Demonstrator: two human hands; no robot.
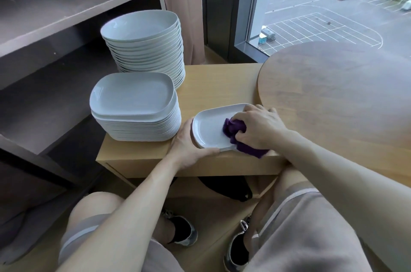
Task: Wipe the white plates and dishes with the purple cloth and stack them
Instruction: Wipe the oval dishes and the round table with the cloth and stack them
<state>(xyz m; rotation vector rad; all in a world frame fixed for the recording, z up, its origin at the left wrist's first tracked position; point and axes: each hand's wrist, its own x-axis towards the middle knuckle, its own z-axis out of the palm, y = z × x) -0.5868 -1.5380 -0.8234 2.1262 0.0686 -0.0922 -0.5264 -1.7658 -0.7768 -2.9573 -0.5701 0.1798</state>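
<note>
Left hand: grasps the plate at its near-left corner, thumb along the near rim and fingers curled round the left end.
Right hand: clenched round the bunched cloth, pressing it onto the right half of the plate; a tail of cloth hangs over the near edge of the tabletop.
Plate: sits right at the near edge of the tabletop, about midway along it. Whether it lies flat or is raised a little I cannot tell.
Risk, near edge: I judge that a hard wipe toward the body could push the plate off the edge. Only the left hand's hold stops that, and a glazed rim is slippery.
Risk, cloth tail: the hanging end could snag under the plate or wrist and jerk the wipe.
Stack of flat plates: at the near-left corner, just beside the left hand. An elbow swing or a careless set-down could knock the top plate askew.
Stack of deep dishes: at the far-left corner, tall and leaning slightly. It is the likeliest to topple if jolted.
Round table: overlaps the right edge, leaving the right hand little room to move sideways.
</note>
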